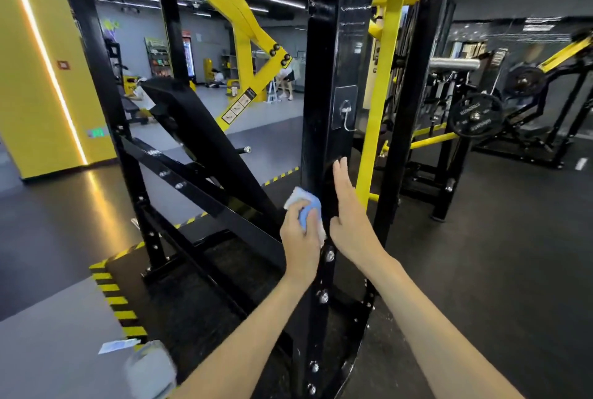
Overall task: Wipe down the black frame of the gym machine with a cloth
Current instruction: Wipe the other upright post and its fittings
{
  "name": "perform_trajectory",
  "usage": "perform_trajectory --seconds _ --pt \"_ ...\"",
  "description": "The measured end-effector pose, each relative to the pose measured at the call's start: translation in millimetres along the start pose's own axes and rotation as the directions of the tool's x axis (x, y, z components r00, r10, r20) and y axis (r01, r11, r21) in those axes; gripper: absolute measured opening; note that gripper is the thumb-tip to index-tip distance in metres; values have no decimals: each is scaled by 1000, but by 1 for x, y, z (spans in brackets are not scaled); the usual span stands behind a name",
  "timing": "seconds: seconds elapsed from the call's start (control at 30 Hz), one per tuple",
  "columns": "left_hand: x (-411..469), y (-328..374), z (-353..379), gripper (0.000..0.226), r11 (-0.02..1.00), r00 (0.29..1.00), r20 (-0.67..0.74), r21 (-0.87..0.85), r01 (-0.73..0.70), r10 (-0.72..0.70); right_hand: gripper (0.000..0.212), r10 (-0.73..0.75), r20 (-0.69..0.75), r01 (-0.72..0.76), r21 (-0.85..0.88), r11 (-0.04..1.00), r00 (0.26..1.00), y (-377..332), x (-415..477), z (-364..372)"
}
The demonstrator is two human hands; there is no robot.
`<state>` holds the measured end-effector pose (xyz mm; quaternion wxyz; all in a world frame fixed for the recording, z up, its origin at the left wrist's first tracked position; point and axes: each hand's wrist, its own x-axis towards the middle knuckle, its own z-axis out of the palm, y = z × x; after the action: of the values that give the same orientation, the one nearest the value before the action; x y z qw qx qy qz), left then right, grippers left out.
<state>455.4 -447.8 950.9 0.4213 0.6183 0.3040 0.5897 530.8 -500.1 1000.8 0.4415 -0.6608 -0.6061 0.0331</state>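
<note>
Two hands meet low at centre frame on the black upright post: the left hand curls its fingers round a blue-and-white cloth pressed against the post's left face, while the right hand lies flat beside it, fingers straight.

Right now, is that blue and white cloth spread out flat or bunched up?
Bunched up. The blue and white cloth is a crumpled wad gripped in the left hand, held against the glossy black upright post.
</note>
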Motion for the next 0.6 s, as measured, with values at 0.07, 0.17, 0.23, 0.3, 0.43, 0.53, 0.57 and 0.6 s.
perform_trajectory --seconds 0.07,0.17,0.23,0.3,0.43,0.53,0.57,0.6 --pt "37 44 1 15 996 996 -57 -62 -69 66 97 -15 -63 8 -104 995 998 3 0 5" --pt "52 52 3 13 984 983 -58 -34 -174 172 101 1 -136 -20 -133 991 991 19 -13 15" --pt "26 15 3 13 995 994 -57 4 -95 95 101 82 -104 -93 -103 990 991 31 -31 25" --pt "-15 -28 -2 19 998 1000 -18 57 24 -23 96 150 -48 -154 -86 984 987 41 -49 37" --pt "-15 -20 -2 17 995 1000 -27 100 9 -6 97 146 28 -143 -86 986 989 53 -62 52" --pt "35 27 4 7 973 963 -153 103 -207 221 93 162 69 -160 -26 987 984 47 -57 56" --pt "45 33 5 7 959 948 -161 117 -258 274 92 173 77 -173 -6 985 982 45 -57 56" --pt "48 33 6 12 953 944 -147 127 -277 294 93 181 82 -183 12 983 980 44 -57 56"
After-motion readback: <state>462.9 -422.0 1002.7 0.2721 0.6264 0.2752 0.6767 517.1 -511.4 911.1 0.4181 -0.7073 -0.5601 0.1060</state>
